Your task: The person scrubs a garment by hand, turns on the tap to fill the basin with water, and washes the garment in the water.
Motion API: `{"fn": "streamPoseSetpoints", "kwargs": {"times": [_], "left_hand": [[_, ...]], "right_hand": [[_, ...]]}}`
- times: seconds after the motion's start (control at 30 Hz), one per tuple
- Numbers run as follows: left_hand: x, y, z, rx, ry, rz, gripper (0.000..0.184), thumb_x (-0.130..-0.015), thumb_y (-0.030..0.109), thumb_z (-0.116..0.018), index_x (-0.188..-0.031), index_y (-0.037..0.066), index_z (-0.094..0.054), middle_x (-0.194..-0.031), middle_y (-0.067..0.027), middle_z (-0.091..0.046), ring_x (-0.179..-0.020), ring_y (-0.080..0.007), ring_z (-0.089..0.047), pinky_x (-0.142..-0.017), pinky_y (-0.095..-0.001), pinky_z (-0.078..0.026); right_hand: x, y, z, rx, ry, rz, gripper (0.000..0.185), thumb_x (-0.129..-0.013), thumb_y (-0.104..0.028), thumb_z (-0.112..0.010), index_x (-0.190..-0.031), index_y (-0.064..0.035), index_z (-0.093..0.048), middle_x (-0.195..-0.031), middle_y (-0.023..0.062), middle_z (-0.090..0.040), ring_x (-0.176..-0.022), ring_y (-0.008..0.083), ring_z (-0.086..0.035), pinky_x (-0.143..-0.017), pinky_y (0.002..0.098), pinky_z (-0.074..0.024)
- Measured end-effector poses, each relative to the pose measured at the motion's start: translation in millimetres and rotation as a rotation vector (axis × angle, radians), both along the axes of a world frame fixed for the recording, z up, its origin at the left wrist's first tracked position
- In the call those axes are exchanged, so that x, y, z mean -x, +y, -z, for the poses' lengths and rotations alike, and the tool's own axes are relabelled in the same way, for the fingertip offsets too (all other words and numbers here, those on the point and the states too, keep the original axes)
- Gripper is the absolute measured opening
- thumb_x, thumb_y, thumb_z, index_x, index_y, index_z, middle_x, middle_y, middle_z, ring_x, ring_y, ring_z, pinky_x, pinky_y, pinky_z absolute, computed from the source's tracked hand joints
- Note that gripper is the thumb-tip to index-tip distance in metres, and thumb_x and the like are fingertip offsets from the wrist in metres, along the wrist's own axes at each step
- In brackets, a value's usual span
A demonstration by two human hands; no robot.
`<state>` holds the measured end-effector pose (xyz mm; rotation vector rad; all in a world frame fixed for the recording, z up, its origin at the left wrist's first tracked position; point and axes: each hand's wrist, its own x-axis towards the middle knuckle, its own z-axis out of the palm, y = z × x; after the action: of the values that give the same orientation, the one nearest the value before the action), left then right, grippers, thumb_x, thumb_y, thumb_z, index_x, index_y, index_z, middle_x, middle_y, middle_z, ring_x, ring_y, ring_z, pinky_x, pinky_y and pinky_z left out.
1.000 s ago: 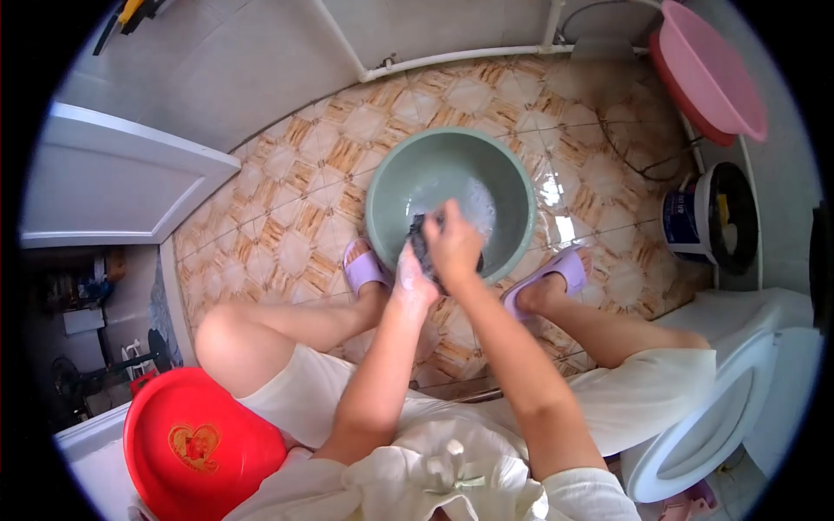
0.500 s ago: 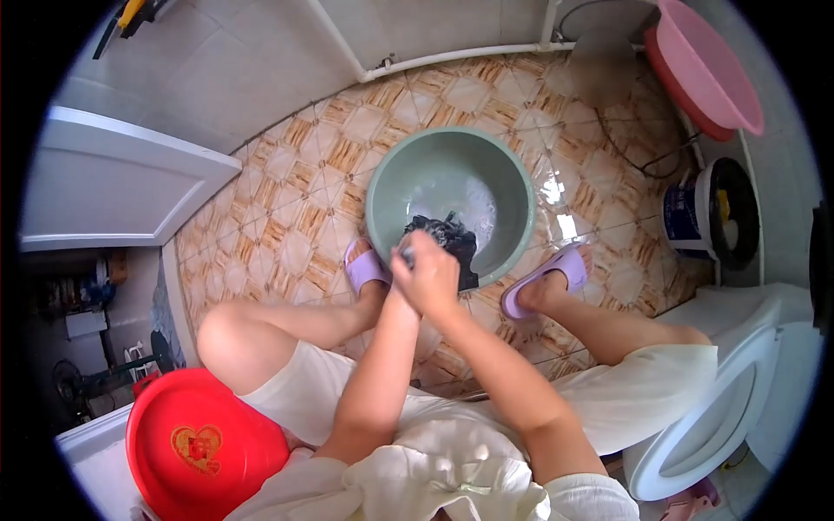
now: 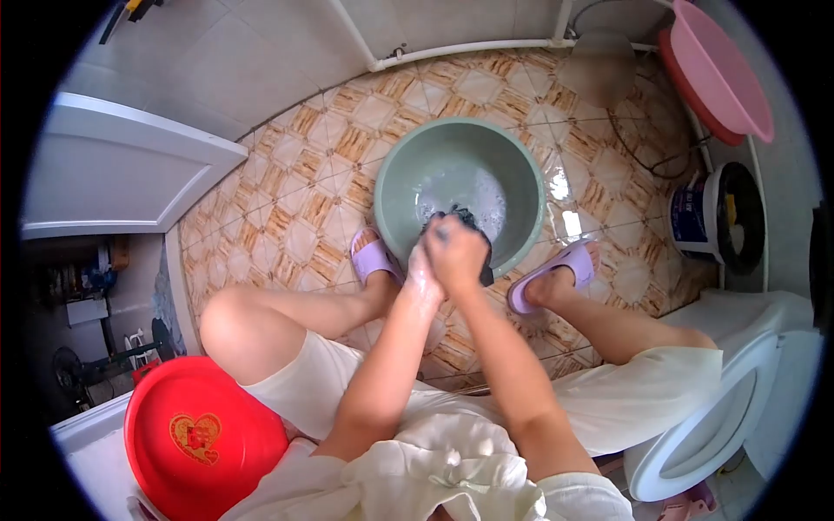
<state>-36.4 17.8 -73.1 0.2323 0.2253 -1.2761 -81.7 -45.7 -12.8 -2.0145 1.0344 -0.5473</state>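
Note:
Both hands are together over the near rim of a round green basin that stands on the tiled floor. My right hand is closed on a dark wet cloth and presses against my left hand, which has suds on it and grips the same cloth from the left. Part of the cloth hangs past my right hand down to the basin's near edge. Soapy water with white foam lies in the bottom of the basin.
A red basin is at the lower left, beside my knee. Pink basins lean at the upper right above a bucket. A white toilet stands at the lower right, a white door at the left.
My hands have moved slightly right and away from my body, over the cloth again, after rubbing nearer to me half a second ago. The view has shifted slightly.

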Motion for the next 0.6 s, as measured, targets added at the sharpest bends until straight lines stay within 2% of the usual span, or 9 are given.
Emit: {"fn": "streamPoseSetpoints", "kwargs": {"times": [0.03, 0.2, 0.23, 0.27, 0.33, 0.4, 0.47, 0.53, 0.6], "left_hand": [[3, -15, -30, -0.559, -0.080, -0.003, 0.033, -0.093, 0.034, -0.035, -0.104, 0.011, -0.058, -0.106, -0.0059, -0.061, -0.098, -0.0214, -0.059, -0.087, -0.0350, -0.046], [2, -24, -56, -0.554, -0.025, -0.033, 0.031, -0.093, 0.032, -0.033, -0.097, 0.013, -0.057, -0.095, -0.0049, -0.061, -0.090, -0.0222, -0.060, -0.080, -0.0359, -0.048], [-7, -3, 6, -0.001, -0.262, 0.094, 0.027, -0.092, 0.034, -0.033, -0.083, 0.016, -0.051, -0.081, -0.0025, -0.055, -0.079, -0.0186, -0.057, -0.069, -0.0333, -0.046], [13, -7, -4, 0.464, -0.166, -0.199, 0.024, -0.091, 0.033, -0.036, -0.075, 0.016, -0.042, -0.073, -0.0010, -0.046, -0.070, -0.0161, -0.053, -0.061, -0.0309, -0.042], [11, -13, -19, 0.478, -0.250, -0.235, 0.023, -0.091, 0.033, -0.038, -0.084, 0.016, -0.051, -0.081, -0.0023, -0.055, -0.076, -0.0183, -0.057, -0.069, -0.0325, -0.046], [4, -22, -74, -0.670, -0.062, 0.010, 0.028, -0.092, 0.032, -0.036, -0.097, 0.013, -0.056, -0.092, -0.0052, -0.061, -0.085, -0.0215, -0.061, -0.079, -0.0351, -0.048], [1, -18, -50, -0.428, -0.052, 0.020, 0.032, -0.093, 0.026, -0.034, -0.108, 0.010, -0.057, -0.108, -0.0087, -0.061, -0.100, -0.0243, -0.058, -0.089, -0.0382, -0.046], [-1, -19, -52, -0.380, -0.035, -0.010, 0.032, -0.093, 0.028, -0.034, -0.110, 0.012, -0.056, -0.109, -0.0087, -0.060, -0.100, -0.0239, -0.058, -0.089, -0.0379, -0.046], [-1, -3, -8, 0.096, -0.117, -0.005, 0.033, -0.092, 0.034, -0.033, -0.102, 0.010, -0.054, -0.095, -0.0063, -0.058, -0.091, -0.0220, -0.057, -0.084, -0.0372, -0.045]], "right_hand": [[-2, -15, 9, -0.018, 0.029, 0.111, 0.017, -0.078, -0.026, -0.060, -0.082, -0.0106, -0.066, -0.068, 0.0179, -0.062, -0.064, 0.0361, -0.062, -0.058, 0.0453, -0.0480], [1, -14, -10, 0.003, 0.076, 0.107, 0.017, -0.078, -0.025, -0.058, -0.080, -0.0089, -0.060, -0.064, 0.0184, -0.061, -0.062, 0.0370, -0.061, -0.058, 0.0448, -0.0484], [2, 3, -9, 0.014, -0.067, -0.019, 0.017, -0.074, -0.027, -0.060, -0.079, -0.0110, -0.057, -0.060, 0.0171, -0.060, -0.061, 0.0363, -0.061, -0.057, 0.0439, -0.0488], [2, 23, -23, 0.046, -0.094, -0.081, 0.018, -0.071, -0.029, -0.062, -0.079, -0.0133, -0.059, -0.058, 0.0155, -0.059, -0.059, 0.0356, -0.061, -0.058, 0.0433, -0.0493], [0, 19, -15, 0.084, -0.096, -0.164, 0.016, -0.073, -0.028, -0.061, -0.081, -0.0139, -0.060, -0.061, 0.0155, -0.060, -0.059, 0.0350, -0.062, -0.057, 0.0430, -0.0494], [-2, -15, 6, 0.072, 0.001, 0.000, 0.015, -0.075, -0.027, -0.061, -0.082, -0.0136, -0.061, -0.064, 0.0156, -0.062, -0.059, 0.0341, -0.062, -0.056, 0.0432, -0.0492], [-1, -30, 9, 0.163, 0.012, 0.089, 0.015, -0.077, -0.026, -0.060, -0.083, -0.0126, -0.060, -0.066, 0.0162, -0.063, -0.058, 0.0341, -0.062, -0.055, 0.0438, -0.0488], [2, -32, -6, 0.156, 0.103, 0.023, 0.016, -0.077, -0.026, -0.061, -0.083, -0.0113, -0.057, -0.066, 0.0165, -0.062, -0.058, 0.0343, -0.062, -0.054, 0.0433, -0.0484], [5, -1, -23, 0.106, -0.050, -0.084, 0.018, -0.072, -0.023, -0.065, -0.080, -0.0115, -0.054, -0.063, 0.0133, -0.061, -0.059, 0.0325, -0.061, -0.053, 0.0414, -0.0479]]}}
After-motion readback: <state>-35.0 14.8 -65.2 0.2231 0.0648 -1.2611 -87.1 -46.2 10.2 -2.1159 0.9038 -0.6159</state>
